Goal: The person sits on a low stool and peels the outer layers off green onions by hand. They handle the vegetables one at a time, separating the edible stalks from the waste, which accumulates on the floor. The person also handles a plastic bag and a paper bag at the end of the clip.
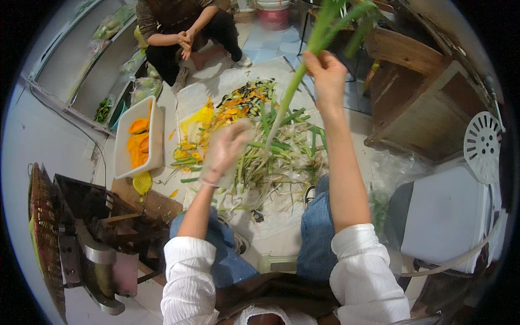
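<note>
My right hand (330, 81) holds a long green onion (293, 87) by its upper stalk. The green leaves rise past the top edge of the picture, and the white end slants down over a heap of onion trimmings (280, 166). My left hand (225, 148), blurred and seemingly in a clear plastic glove, hovers left of the white end, apart from it. Its fingers look curled, but blur hides whether they are closed. Under both hands lies a pale sheet (199, 87) spread on the floor, bearing the trimmings and a mound of orange, green and dark vegetable peels (248, 99).
Left of the sheet stands a white plastic bin (159, 138) with orange pumpkin pieces (139, 142). Another person (185, 40) crouches beyond, hands together. A wooden cabinet (410, 97) and a grey-white container (438, 219) flank the right. Metal equipment (95, 260) is at lower left.
</note>
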A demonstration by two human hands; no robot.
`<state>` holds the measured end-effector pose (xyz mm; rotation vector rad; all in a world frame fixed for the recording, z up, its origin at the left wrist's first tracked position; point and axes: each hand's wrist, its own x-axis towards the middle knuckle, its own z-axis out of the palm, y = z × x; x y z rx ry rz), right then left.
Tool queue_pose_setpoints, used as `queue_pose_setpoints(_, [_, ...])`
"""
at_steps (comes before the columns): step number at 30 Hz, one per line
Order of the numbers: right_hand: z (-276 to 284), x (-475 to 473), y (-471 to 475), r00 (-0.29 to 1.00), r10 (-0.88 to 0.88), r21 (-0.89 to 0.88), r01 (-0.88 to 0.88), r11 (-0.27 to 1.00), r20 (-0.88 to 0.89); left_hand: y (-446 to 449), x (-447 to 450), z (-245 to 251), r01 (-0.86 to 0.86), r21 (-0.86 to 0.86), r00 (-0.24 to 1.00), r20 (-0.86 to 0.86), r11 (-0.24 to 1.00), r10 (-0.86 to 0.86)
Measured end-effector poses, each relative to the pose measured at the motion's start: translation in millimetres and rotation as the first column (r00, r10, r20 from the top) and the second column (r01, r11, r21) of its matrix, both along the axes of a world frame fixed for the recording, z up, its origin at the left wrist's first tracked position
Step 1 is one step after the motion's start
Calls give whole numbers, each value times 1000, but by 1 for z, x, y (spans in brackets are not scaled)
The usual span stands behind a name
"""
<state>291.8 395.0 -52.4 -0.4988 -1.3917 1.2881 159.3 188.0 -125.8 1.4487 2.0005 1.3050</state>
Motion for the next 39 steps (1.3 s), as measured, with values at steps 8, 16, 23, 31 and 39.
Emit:
queue_pose_setpoints(8, [-6,-58,-87,958,228,86,-245,966,173,6,12,-23,-41,-6,978,203,999,41])
queue_pose_setpoints(16, [-57,-71,-87,814,209,387,-462,798,542,-21,-18,-4,28,64,966,255,998,-43])
queue_pose_setpoints(23, [-70,-83,-115,830,257,230,-411,882,495,-36,-26,-1,132,173,833,514,976,-204])
queue_pose_setpoints(31, [-77,-91,-122,820,433,-92,-432,897,375,-44,-29,-1,110,192,745,634,975,-209])
queue_pose_setpoints(39, [-71,-94,-122,816,505,-108,-496,862,283,-48,-42,-4,2,258,658,727,966,-196])
